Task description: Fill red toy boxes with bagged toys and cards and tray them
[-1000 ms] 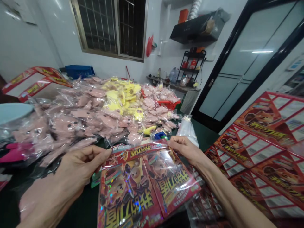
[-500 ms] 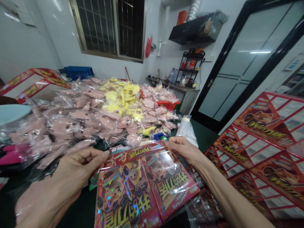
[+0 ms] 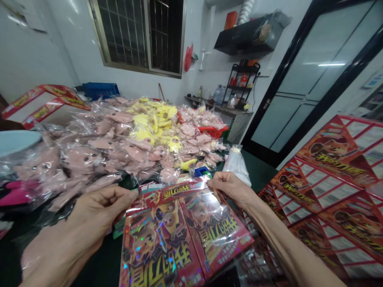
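Note:
A red printed toy packet (image 3: 167, 235) with shiny foil and two panels of cartoon figures and Chinese lettering hangs tilted in front of me; its print is upside down. My left hand (image 3: 101, 211) pinches its upper left corner between thumb and fingers. At the upper right corner my right hand (image 3: 227, 183) has its fingers closed on the edge. Clear film overhangs the packet on the right. Just behind its top edge are a small blue plastic object (image 3: 202, 172) and some green and white pieces, partly hidden.
Bagged pink plush toys (image 3: 80, 157) and yellow ones (image 3: 149, 121) are heaped across the table. A red basket (image 3: 214, 130) holds more. Red display boxes (image 3: 326, 187) are stacked at right. A clear plastic bag roll (image 3: 237, 165) stands behind my right hand; a light-blue basin (image 3: 18, 142) is at left.
The view has shifted very slightly. Both hands keep the same grip on the packet, which stays nearly in place.

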A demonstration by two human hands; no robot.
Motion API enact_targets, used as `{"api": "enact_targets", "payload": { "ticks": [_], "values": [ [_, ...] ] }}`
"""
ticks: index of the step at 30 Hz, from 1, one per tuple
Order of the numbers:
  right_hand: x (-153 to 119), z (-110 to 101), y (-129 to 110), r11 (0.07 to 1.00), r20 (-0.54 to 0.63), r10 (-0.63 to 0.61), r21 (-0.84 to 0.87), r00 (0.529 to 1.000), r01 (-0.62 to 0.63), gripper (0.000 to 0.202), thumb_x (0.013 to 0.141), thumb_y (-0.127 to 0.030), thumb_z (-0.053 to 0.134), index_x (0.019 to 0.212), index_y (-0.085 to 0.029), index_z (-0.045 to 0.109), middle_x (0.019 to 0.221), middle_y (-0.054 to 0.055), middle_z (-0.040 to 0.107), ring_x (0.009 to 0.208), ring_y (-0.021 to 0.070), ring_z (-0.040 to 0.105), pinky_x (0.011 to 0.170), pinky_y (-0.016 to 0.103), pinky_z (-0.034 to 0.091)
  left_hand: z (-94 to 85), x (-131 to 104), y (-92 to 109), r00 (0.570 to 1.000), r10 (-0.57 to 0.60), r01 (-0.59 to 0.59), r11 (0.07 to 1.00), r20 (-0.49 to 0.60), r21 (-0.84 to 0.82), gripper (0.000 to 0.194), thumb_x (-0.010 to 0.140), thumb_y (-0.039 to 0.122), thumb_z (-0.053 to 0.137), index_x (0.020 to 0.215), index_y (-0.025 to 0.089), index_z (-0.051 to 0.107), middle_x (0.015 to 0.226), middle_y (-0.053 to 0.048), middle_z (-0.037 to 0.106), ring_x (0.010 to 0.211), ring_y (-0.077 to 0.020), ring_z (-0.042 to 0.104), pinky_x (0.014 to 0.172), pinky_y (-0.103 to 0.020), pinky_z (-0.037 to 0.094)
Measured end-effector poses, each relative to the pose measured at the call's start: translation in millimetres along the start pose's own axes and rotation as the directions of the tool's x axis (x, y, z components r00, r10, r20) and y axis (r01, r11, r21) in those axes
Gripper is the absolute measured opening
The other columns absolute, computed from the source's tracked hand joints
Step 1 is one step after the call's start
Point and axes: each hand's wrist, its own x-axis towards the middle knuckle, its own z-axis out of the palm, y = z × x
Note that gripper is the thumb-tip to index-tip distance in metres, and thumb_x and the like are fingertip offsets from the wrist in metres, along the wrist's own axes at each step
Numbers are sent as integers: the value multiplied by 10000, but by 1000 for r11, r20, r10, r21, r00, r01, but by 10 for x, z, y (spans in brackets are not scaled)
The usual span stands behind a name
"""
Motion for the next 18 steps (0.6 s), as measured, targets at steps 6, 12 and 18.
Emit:
{"api": "enact_targets", "payload": {
  "ticks": [6,12,18],
  "values": [
    [-66,52,46,945,-146,-319,-125,936,302,378,702,-372,682,968,-227,456,724,-68,429,507,70,423,471,206,351,18,-13,-34,997,55,-56,998,-46,-24,226,525,366,765,537,178,640,425,60,534,414,-59,382,436,-176,272],
    [-113,40,9,839,-5,-430,-372,903,397,453,830,-293,547,1279,-273,488,876,11,448,675,114,446,568,229,407,-13,16,-90,996,87,-88,996,-19,-22,217,547,358,753,541,167,651,439,52,529,432,-47,345,450,-170,229],
    [-39,-23,30,925,98,-305,-204,947,319,560,831,-367,556,1348,-235,387,898,15,494,689,116,490,579,245,422,-17,40,-119,996,86,-87,994,-12,-60,272,542,380,763,523,155,611,420,55,493,420,-46,331,443,-179,203]
  ]
}}
